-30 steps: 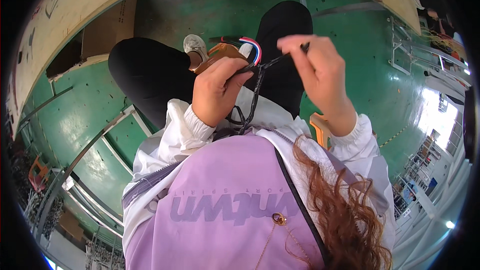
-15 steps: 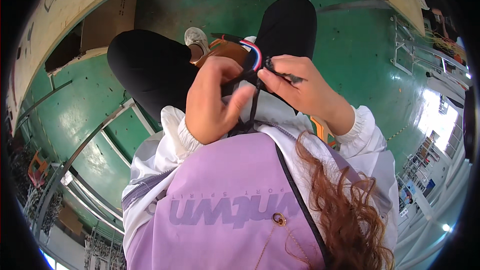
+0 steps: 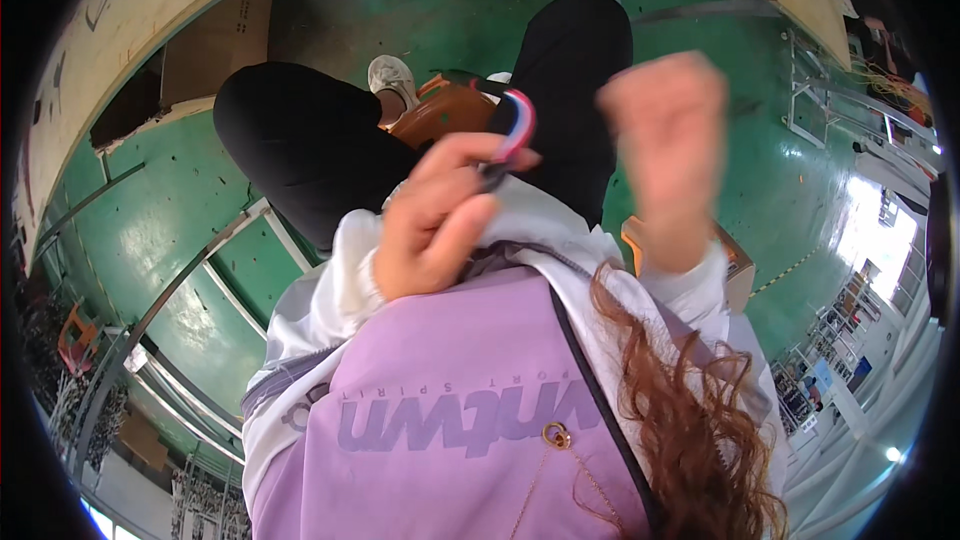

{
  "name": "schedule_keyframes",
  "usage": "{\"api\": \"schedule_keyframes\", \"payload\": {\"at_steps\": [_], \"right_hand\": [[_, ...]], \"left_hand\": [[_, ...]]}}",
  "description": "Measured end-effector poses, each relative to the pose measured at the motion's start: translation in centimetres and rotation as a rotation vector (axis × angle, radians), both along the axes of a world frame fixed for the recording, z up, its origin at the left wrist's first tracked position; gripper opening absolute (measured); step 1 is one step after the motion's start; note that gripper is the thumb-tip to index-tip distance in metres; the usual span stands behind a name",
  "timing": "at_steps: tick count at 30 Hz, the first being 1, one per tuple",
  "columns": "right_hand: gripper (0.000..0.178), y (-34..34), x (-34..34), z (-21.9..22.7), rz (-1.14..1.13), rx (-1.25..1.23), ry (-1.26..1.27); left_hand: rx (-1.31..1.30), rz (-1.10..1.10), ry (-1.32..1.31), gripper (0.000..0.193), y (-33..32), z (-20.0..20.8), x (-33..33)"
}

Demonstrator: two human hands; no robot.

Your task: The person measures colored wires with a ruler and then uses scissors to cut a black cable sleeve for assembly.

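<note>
My left hand (image 3: 430, 225) is closed, in front of the purple top, around the black lower end of a short bundle of wires. Above its fingers the red, white and blue wires (image 3: 521, 120) curve up and to the left, ending in a darker part over a brown stool-like object (image 3: 440, 112). My right hand (image 3: 668, 125) is raised to the right of the bundle, apart from it, over the green floor beside my right knee. Motion smears its fingers, so whether anything is in them does not show.
A pale wooden board edge (image 3: 145, 35) curves along the upper left, with a cardboard sheet (image 3: 220, 35) below it. Metal framing (image 3: 235, 225) stands left of my legs (image 3: 300, 140). An orange-edged box-like thing (image 3: 738, 265) sits by my right forearm. Racks (image 3: 835, 340) stand farther right.
My right hand has left the wires and swung up and right. The black strand between the hands no longer shows. My left hand has turned and closed on the bundle.
</note>
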State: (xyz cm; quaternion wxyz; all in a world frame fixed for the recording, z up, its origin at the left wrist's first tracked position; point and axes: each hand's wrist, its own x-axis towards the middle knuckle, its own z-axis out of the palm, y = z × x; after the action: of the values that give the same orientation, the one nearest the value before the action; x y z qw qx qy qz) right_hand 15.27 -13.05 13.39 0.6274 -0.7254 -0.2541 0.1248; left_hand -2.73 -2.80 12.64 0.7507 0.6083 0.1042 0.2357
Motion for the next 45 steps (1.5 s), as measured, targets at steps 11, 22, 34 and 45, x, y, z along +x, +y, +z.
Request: {"api": "schedule_keyframes", "payload": {"at_steps": [11,22,34,45], "right_hand": [[0.036,-6.8,7.3,-0.7,0.568,-0.808,-0.299],[0.039,2.4,-4.1,-0.2,0.704,0.022,1.229],[0.019,3.5,-4.7,-0.1,0.659,0.062,0.574],[0.009,2.5,-4.0,-0.9,0.640,0.001,0.359]], "left_hand": [[0.460,0.053,0.215,0.029,1.7,0.3,-1.1],[1.027,0.130,0.338,0.022,0.9,3.7,-1.1],[-0.674,-0.054,0.699,0.027,2.7,3.8,-1.3],[-0.962,-0.055,0.638,0.023,1.7,2.6,-0.9]]}}
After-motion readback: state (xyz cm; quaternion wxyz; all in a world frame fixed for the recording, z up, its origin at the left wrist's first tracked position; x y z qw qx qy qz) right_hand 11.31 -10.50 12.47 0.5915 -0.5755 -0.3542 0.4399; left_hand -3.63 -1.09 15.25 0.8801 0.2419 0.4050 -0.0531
